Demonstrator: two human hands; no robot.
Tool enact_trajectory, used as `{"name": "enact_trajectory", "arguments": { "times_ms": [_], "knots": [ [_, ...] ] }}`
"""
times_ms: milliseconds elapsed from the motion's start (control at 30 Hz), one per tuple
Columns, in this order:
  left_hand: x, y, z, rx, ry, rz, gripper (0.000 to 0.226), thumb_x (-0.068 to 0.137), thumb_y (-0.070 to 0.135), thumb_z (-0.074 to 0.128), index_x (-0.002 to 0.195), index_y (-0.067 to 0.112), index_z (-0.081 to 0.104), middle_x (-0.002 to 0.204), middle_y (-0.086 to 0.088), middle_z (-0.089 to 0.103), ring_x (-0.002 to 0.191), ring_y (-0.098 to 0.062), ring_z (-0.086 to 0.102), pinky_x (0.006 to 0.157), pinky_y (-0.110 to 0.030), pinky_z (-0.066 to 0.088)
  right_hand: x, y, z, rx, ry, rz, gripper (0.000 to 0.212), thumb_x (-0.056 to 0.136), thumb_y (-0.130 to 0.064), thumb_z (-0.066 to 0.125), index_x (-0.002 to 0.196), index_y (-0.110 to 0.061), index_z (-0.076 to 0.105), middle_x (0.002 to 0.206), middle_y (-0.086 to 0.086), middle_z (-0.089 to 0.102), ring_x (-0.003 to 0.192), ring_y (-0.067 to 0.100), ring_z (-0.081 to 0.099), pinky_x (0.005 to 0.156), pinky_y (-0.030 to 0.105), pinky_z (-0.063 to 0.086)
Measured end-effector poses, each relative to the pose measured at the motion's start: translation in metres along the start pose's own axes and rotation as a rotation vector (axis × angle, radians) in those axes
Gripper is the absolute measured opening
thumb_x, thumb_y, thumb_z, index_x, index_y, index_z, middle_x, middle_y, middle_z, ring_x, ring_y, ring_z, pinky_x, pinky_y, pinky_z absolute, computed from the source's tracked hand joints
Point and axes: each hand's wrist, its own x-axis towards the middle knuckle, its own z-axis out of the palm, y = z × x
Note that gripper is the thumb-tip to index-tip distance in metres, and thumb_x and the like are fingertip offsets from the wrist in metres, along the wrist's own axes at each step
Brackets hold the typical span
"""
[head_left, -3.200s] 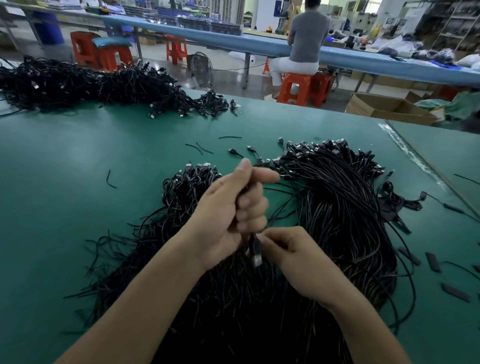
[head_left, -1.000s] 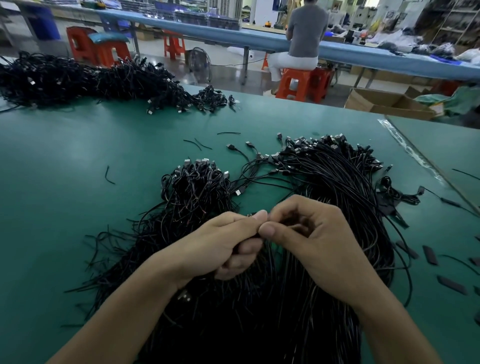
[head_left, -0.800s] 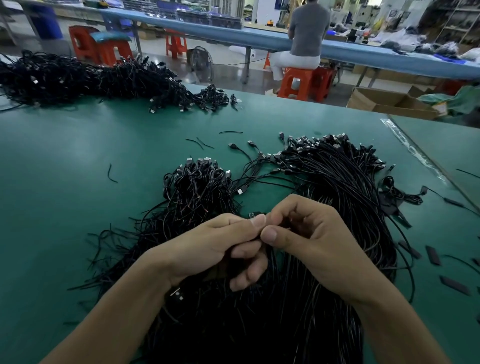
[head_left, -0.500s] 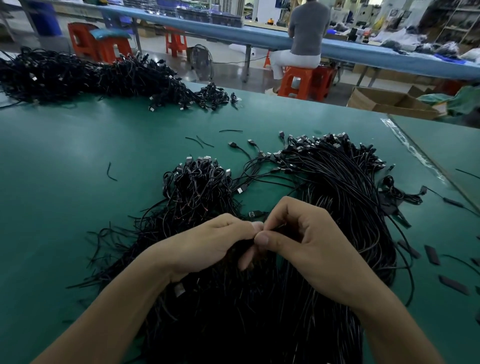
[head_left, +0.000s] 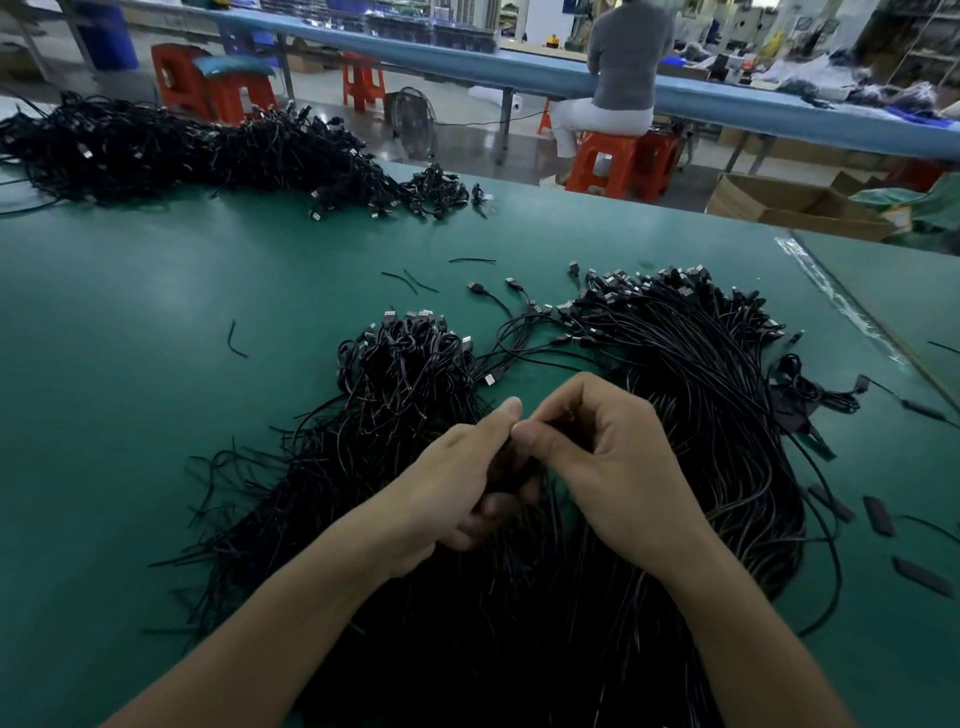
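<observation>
Left hand (head_left: 457, 486) and right hand (head_left: 615, 467) pinch one thin black cable (head_left: 515, 464). Pull slowly toward six o'clock, clear of the tangled black pile (head_left: 696, 384).

Two hands work over the green table (head_left: 130, 395): one left hand (head_left: 452, 491) and one right hand (head_left: 623, 475). Black cables (head_left: 519, 649) lie on the table in three heaps: one far heap (head_left: 182, 150) at the table's far left, one left heap (head_left: 405, 374) and one right heap (head_left: 701, 374) at its near middle. Four short offcuts (head_left: 235, 339) dot the table's centre, and three flat black strips (head_left: 879, 515) lie near its right edge. Beyond its far edge stand at least five orange stools (head_left: 608, 169), one floor fan (head_left: 414, 122) and one seated person (head_left: 626, 57).
</observation>
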Motion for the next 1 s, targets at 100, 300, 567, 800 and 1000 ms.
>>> {"name": "enact_trajectory", "arguments": {
  "times_ms": [100,300,567,800,1000],
  "knots": [
    [0.001,0.001,-0.010,0.028,0.144,0.038,0.065,0.098,0.061,0.034,0.048,0.024,0.052,0.045,0.010,0.034,0.036,-0.007,0.023,0.037,-0.014,0.017,-0.003,0.010,0.002,0.016,-0.002,0.080,0.015,0.085,-0.028,0.075,0.093,-0.032,0.063,0.082,-0.007,0.072,0.074,0.009,0.068,0.071,0.029,0.056],
    [0.004,0.006,-0.030,-0.138,0.307,0.239,0.061,0.104,0.047,0.033,0.048,0.026,0.038,0.050,0.006,0.035,0.040,-0.008,0.021,0.035,-0.016,0.014,-0.019,0.035,0.015,-0.525,-0.364,0.356,0.024,0.084,-0.051,0.071,0.084,-0.029,0.061,0.080,-0.010,0.064,0.069,0.002,0.061,0.060,0.019,0.049],
    [0.006,0.000,-0.027,-0.232,0.345,0.267,0.060,0.102,0.047,0.045,0.047,0.022,0.046,0.056,0.001,0.043,0.043,-0.009,0.034,0.034,-0.013,0.019,-0.021,0.036,0.022,-0.544,-0.342,0.459,0.017,0.091,-0.041,0.065,0.080,-0.028,0.063,0.078,-0.007,0.064,0.069,0.007,0.062,0.063,0.029,0.056],
    [0.008,-0.002,-0.023,-0.214,0.418,0.233,0.061,0.104,0.052,0.034,0.050,0.023,0.040,0.047,0.002,0.028,0.036,-0.011,0.019,0.035,-0.016,0.015,-0.018,0.036,0.024,-0.582,-0.329,0.500,0.013,0.092,-0.033,0.060,0.082,-0.026,0.066,0.080,-0.006,0.065,0.070,0.012,0.065,0.068,0.037,0.060],
    [0.009,0.000,-0.022,-0.178,0.443,0.233,0.058,0.102,0.048,0.042,0.050,0.025,0.033,0.048,0.004,0.027,0.035,-0.011,0.017,0.036,-0.016,0.012,-0.018,0.034,0.032,-0.570,-0.305,0.503,0.027,0.087,-0.051,0.066,0.078,-0.026,0.062,0.080,-0.004,0.064,0.074,0.014,0.064,0.070,0.037,0.058]
  ]
}}
